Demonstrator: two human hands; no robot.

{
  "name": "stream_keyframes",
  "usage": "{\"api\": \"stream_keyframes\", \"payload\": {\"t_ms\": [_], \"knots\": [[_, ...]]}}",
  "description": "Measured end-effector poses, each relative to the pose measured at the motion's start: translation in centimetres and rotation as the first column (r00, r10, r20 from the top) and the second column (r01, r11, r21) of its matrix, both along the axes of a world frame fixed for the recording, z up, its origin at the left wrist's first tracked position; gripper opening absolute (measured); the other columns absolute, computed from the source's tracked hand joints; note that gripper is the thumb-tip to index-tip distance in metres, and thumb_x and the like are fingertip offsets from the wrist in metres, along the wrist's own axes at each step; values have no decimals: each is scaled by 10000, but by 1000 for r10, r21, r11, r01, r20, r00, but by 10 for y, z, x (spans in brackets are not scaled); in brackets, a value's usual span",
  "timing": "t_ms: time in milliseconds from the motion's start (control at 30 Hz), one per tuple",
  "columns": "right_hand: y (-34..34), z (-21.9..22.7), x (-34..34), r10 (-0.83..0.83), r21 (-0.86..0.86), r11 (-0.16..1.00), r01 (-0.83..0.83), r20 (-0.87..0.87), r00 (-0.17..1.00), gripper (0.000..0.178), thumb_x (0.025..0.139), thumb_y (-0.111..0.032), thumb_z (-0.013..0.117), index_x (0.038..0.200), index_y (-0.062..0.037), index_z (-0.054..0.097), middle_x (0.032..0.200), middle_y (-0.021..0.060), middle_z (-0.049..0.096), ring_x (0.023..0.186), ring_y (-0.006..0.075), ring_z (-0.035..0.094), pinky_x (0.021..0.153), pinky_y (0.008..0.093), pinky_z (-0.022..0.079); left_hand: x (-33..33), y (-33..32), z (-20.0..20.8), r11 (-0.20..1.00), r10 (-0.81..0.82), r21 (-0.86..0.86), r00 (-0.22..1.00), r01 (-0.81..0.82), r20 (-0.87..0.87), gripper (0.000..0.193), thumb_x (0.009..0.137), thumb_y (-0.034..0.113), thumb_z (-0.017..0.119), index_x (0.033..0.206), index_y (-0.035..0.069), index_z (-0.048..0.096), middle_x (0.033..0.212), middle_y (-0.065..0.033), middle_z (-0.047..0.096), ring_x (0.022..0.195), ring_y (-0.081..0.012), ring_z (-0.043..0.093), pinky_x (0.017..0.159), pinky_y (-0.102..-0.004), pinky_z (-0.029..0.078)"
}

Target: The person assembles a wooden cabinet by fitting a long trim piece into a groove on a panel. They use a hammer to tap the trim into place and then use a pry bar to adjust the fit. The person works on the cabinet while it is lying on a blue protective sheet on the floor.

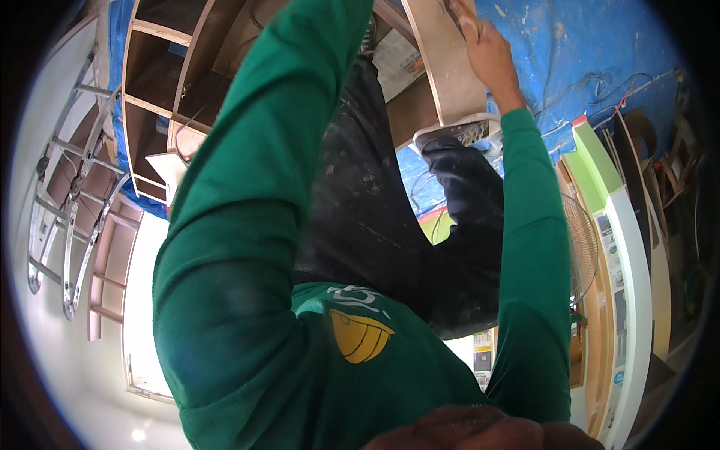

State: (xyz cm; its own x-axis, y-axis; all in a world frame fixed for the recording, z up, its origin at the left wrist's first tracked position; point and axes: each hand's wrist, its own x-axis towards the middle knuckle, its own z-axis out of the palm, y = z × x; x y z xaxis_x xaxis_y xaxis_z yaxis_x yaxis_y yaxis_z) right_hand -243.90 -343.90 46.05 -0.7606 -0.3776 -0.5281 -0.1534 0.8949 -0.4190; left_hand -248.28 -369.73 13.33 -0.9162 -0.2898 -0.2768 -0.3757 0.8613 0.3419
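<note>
At the top, my right hand (491, 60) is closed round a thin dark object (454, 15) that runs out of the picture, so I cannot make out its kind. This hand is over the edge of a pale wooden panel (450, 82). My left arm, in a green sleeve (255, 165), reaches up past the top edge; its hand is out of sight. By the panel's near end is my dark shoe (457, 136). Wooden compartments with a dark inside (161, 71) stand beyond my left arm.
A blue sheet (585, 45) with pale splashes covers the floor at the far right, with loose cables (600, 86) on it. A metal ladder (71, 195) is at the left. A fan's wire guard (581, 247) and a green and white board (600, 172) are at the right.
</note>
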Motion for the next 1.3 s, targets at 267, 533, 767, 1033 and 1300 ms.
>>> {"api": "stream_keyframes", "payload": {"t_ms": [267,533,767,1033,1300], "knots": [[0,-11,-8,-89,19,996,88,80,993,569,1023,-491,512,1254,20,608,1124,369,664,1078,558,616,950,603,492,-41,30,137,958,-64,285,967,-9,245,799,946,661,514,1442,35,538,1482,-287,518,1376,-484,478,1171,-615,307],[15,69,31,-181,48,984,174,233,955,494,1066,-452,471,1252,-1,551,1143,358,645,1094,595,561,911,627,470,-13,42,67,975,98,199,995,-94,-8,813,899,594,622,1475,37,481,1492,-257,495,1409,-482,406,1163,-631,299],[74,267,76,-253,253,951,178,303,919,338,1076,-266,525,1292,-7,545,1135,305,656,1044,517,640,834,542,501,-17,24,66,953,-1,298,982,-56,188,838,873,595,640,1490,53,472,1569,-229,416,1436,-497,360,1177,-648,265],[22,-10,25,-72,-18,997,72,15,997,441,1067,-385,525,1158,44,566,988,381,635,965,601,584,810,621,488,-28,53,44,966,17,258,1000,-17,3,816,892,616,596,1487,68,488,1555,-200,461,1458,-482,349,1168,-676,252],[83,236,93,-225,327,938,115,322,920,370,1074,-249,528,1352,-6,539,1222,305,636,1161,494,606,927,505,505,0,24,44,979,67,189,996,-75,50,846,875,658,615,1501,106,481,1541,-192,488,1449,-496,368,1156,-658,292]]}}
